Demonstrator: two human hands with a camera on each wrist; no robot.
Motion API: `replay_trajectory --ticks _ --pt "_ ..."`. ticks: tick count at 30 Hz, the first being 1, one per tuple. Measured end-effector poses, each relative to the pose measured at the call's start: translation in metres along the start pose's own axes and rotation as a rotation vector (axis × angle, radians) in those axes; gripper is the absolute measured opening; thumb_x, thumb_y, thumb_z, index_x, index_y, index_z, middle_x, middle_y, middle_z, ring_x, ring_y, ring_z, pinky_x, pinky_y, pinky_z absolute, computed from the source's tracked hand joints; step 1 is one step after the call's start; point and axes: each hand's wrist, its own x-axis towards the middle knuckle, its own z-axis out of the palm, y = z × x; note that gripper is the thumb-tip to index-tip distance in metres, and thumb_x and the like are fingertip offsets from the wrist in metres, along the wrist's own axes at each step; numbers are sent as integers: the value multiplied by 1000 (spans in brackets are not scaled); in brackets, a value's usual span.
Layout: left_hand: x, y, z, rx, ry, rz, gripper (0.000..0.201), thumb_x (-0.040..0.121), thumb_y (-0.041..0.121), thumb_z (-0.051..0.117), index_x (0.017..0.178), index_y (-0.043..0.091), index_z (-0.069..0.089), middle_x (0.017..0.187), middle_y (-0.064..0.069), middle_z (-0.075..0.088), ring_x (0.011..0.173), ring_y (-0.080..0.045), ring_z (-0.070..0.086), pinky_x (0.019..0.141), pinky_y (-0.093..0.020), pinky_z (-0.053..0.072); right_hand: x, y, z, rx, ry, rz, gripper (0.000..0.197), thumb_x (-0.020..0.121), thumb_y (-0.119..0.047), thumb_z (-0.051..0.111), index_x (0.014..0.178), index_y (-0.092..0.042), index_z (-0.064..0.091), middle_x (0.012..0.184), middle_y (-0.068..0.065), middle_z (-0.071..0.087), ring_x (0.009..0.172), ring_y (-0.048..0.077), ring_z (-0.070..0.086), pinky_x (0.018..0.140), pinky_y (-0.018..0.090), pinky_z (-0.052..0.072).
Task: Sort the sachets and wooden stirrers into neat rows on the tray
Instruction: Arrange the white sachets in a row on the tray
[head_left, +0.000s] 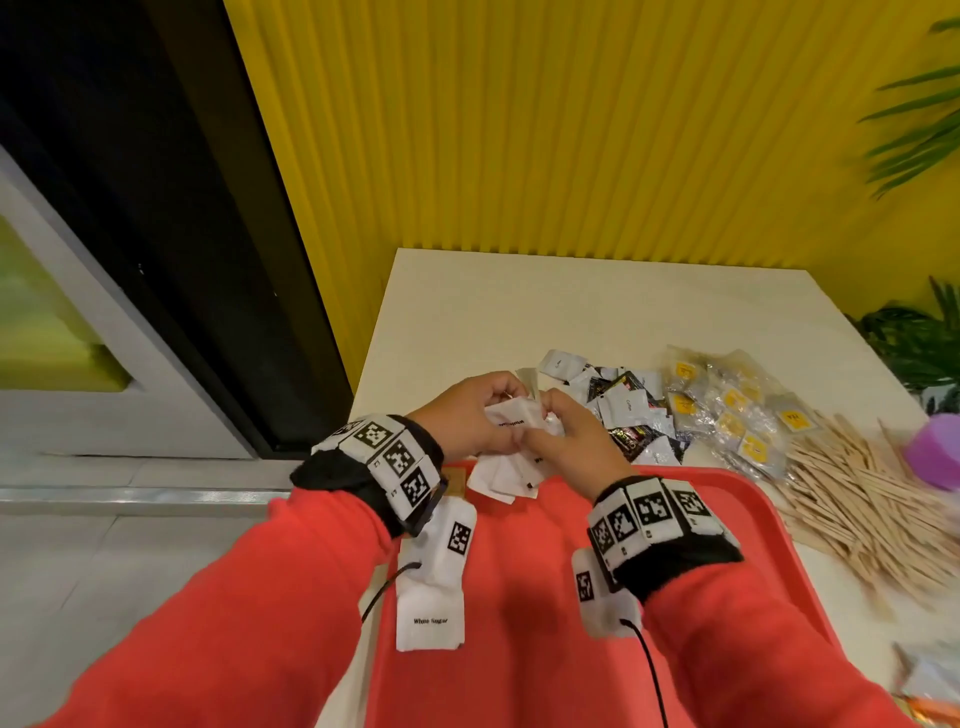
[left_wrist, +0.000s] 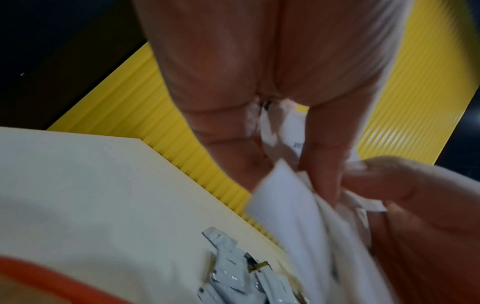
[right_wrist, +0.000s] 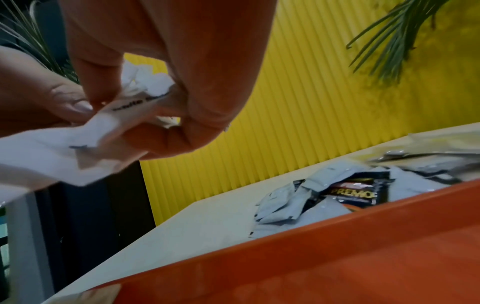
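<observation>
Above the far rim of the red tray (head_left: 701, 519), both hands hold a bunch of white sugar sachets (head_left: 511, 423). My left hand (head_left: 467, 410) grips them from the left and my right hand (head_left: 566, 441) pinches them from the right. More of these sachets (head_left: 498, 480) hang from the bunch over the tray. One white sugar sachet (head_left: 430, 621) lies flat at the tray's left side. In the left wrist view fingers (left_wrist: 322, 164) clamp the white sachets (left_wrist: 291, 222). The right wrist view shows a crumpled sachet (right_wrist: 145, 86) between thumb and fingers.
On the cream table (head_left: 519, 312) behind the tray lies a heap of white and black sachets (head_left: 623, 405), then clear packets with yellow labels (head_left: 727, 410), then a pile of wooden stirrers (head_left: 872, 499). A purple object (head_left: 935, 452) sits at the right edge. The yellow ribbed wall (head_left: 571, 130) is behind.
</observation>
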Motion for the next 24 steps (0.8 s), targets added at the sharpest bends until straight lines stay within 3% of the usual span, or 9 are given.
replay_trajectory --ticks 2,5,7,10,13,15,18,21,24 --pt "-13 4 11 -42 -27 -13 31 79 -3 68 86 21 53 82 4 58 72 -10 52 63 -22 46 -19 3 -3 31 25 7 14 82 -10 65 80 -10 51 76 -5 55 69 8 52 58 10 40" --pt "-31 9 27 -67 -59 -38 34 75 -6 70 88 22 56 83 4 61 74 -11 57 68 -23 50 -43 11 -6 151 39 66 19 75 -13 70 86 -4 57 83 4 61 76 18 58 69 31 48" --pt "-42 10 37 -103 -75 -70 40 73 -10 70 89 25 59 85 3 63 77 -14 60 73 -27 51 -57 16 -7 230 50 98 27 69 -17 67 91 -7 56 87 8 61 79 21 60 73 38 50" --pt "-59 10 49 -148 -62 -119 46 71 -13 69 98 23 61 90 0 65 83 -17 62 82 -33 52 -72 21 -10 324 60 125 31 80 -1 65 96 -20 47 90 4 58 83 21 60 74 37 51" --pt "-74 11 63 -159 -49 -157 56 71 -15 67 114 20 56 99 1 65 93 -13 61 90 -34 50 -85 22 -17 367 8 113 47 83 6 59 115 -22 38 96 1 58 85 14 59 75 29 51" --pt "-82 11 72 -219 -41 -176 62 73 -19 63 121 19 51 97 4 64 91 -7 61 85 -28 51 -92 25 -22 385 -19 111 52 79 0 62 120 -24 42 97 -1 60 88 16 60 77 33 52" --pt "-90 8 83 -218 -5 -219 60 75 -18 62 120 19 48 91 -6 67 81 -16 64 80 -30 53 -102 34 -30 413 -8 147 55 66 -13 59 121 -16 52 94 1 64 89 20 61 72 33 50" --pt "-97 1 89 -160 80 -247 54 76 -11 65 120 18 51 90 -14 66 75 -20 62 76 -29 51 -108 47 -35 442 32 161 44 77 -2 58 119 -14 55 95 6 64 89 24 61 71 33 49" --pt "-107 -8 90 -121 157 -278 45 78 -7 66 113 20 54 80 -4 62 68 -11 58 62 -16 48 -112 60 -40 487 85 186 40 81 2 54 117 -15 55 92 7 62 84 24 60 63 29 49"
